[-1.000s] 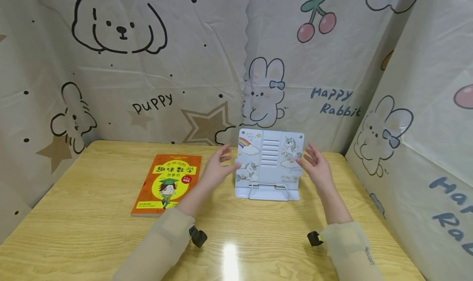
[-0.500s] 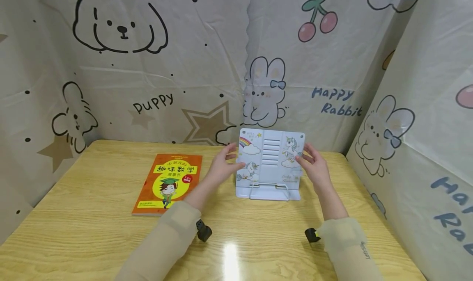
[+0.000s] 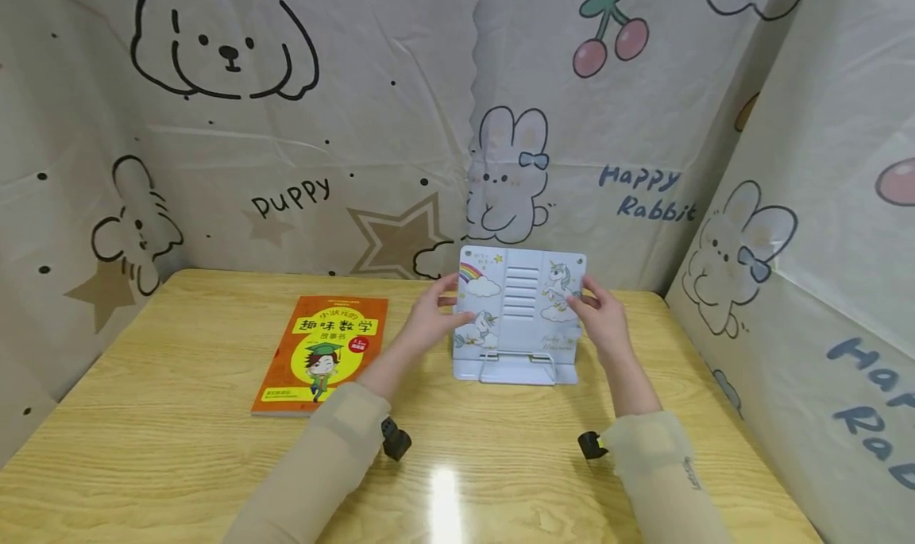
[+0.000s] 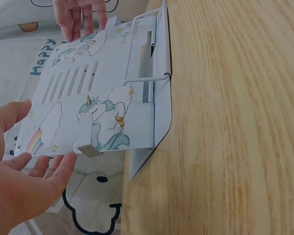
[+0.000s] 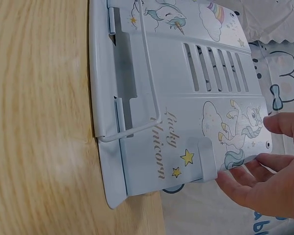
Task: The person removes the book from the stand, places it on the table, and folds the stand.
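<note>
A white metal book stand (image 3: 522, 306) with unicorn and rainbow prints leans back on the table, a wire page holder along its foot. My left hand (image 3: 429, 318) is at its left side, thumb in front of the panel, fingertips at the edge. In the left wrist view, a gap shows between that thumb and the fingers (image 4: 63, 169). My right hand (image 3: 599, 318) is at the opposite side in the same way; the right wrist view has its fingers (image 5: 240, 183) along the side edge and the thumb near the top edge. No firm grip shows in either hand.
An orange children's book (image 3: 322, 353) with a cartoon graduate on its cover lies flat, left of the stand. The wooden table (image 3: 500, 457) ends at a patterned cloth (image 3: 400, 131) hanging behind, with more cloth at both sides.
Both hands have come inward toward the stand's side edges, and the thumbs now overlap its front more. The stand and the orange book have stayed in place.
</note>
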